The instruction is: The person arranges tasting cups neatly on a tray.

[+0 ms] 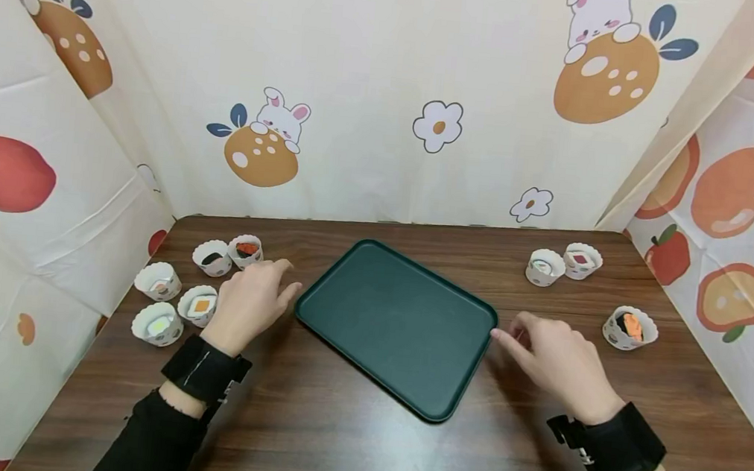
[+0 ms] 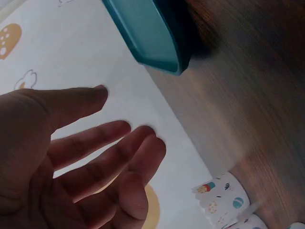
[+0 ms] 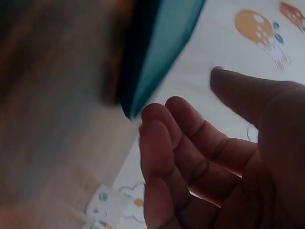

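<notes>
A dark green rectangular tray [image 1: 395, 331] lies at an angle on the wooden table. My left hand [image 1: 251, 305] hovers to the left of it, beside the paper cups, with relaxed fingers and nothing between them. In the left wrist view, thumb and fingers of the left hand [image 2: 95, 162] stand apart from each other, away from the tray [image 2: 147, 33]. At the tray's right corner is my right hand [image 1: 557, 363], loosely bent and holding nothing. The right wrist view has the fingertips of the right hand [image 3: 200, 152] close to the tray's corner [image 3: 152, 62], the thumb spread away.
Several patterned paper cups with small sushi-like pieces stand at the left, including one with a red piece [image 1: 245, 251] and one with an orange-topped piece [image 1: 198, 305]. At the right are two cups [image 1: 545, 268] together and one holding an orange-and-black piece [image 1: 630, 329]. Printed curtains [image 1: 374, 115] border the table.
</notes>
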